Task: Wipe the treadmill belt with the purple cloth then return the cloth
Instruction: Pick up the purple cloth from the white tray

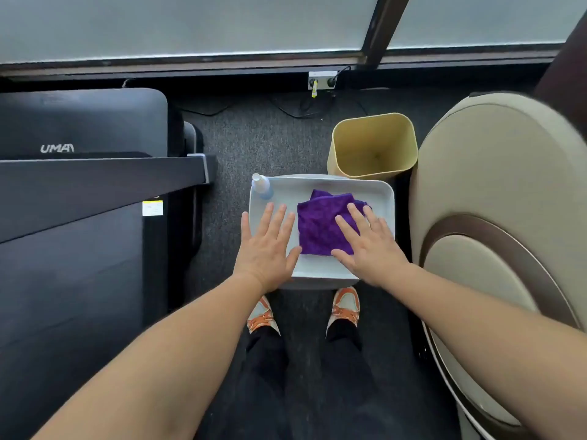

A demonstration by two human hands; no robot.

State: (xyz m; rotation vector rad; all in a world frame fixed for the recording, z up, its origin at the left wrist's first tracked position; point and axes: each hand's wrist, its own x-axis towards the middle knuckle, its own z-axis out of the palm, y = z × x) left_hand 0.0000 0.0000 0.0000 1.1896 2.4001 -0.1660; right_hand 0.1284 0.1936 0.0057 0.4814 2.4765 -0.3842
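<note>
A folded purple cloth (319,225) lies in a white tray (355,185) on the dark carpet in front of my feet. My left hand (268,249) is spread flat over the tray's left side, fingers apart, holding nothing. My right hand (370,246) is spread with its fingers over the cloth's right part; whether it touches the cloth I cannot tell. The black treadmill (79,242) fills the left of the view, its belt running toward me under a dark crossbar.
A small blue spray bottle (262,185) stands in the tray's far left corner. A yellow bin (373,146) sits just beyond the tray. A beige and brown massage chair (495,217) crowds the right. A wall socket (322,79) with cables lies below the window.
</note>
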